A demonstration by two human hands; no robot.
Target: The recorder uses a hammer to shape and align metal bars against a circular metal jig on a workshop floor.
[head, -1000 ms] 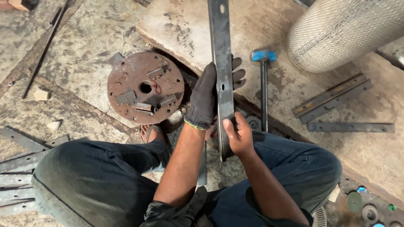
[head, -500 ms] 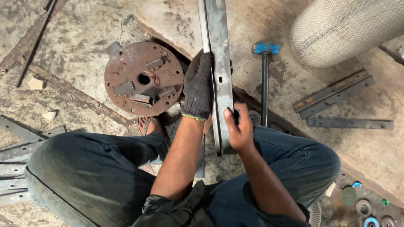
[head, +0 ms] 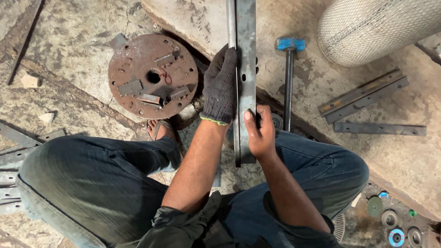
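Observation:
I squat on a concrete floor and hold a long grey steel angle bar (head: 245, 59) upright in front of me; it runs up out of the top of the view. My left hand (head: 221, 87), in a dark knit glove, grips the bar's left edge. My bare right hand (head: 261, 133) clasps the bar lower down, near its bottom end, thumb on its face. A rusty round steel plate (head: 152, 76) with small welded tabs lies to the left of the gloved hand.
A hammer with a blue head (head: 289, 78) lies right of the bar. Flat and angle steel strips (head: 363, 96) lie further right, more strips at the left edge (head: 18, 147). A mesh-covered cylinder (head: 381, 27) sits top right. Grinding discs (head: 395, 225) lie bottom right.
The bar has turned in my hands, showing more of its broad face. My gloved left hand has slid a little up its left edge; the right hand keeps its grip lower down.

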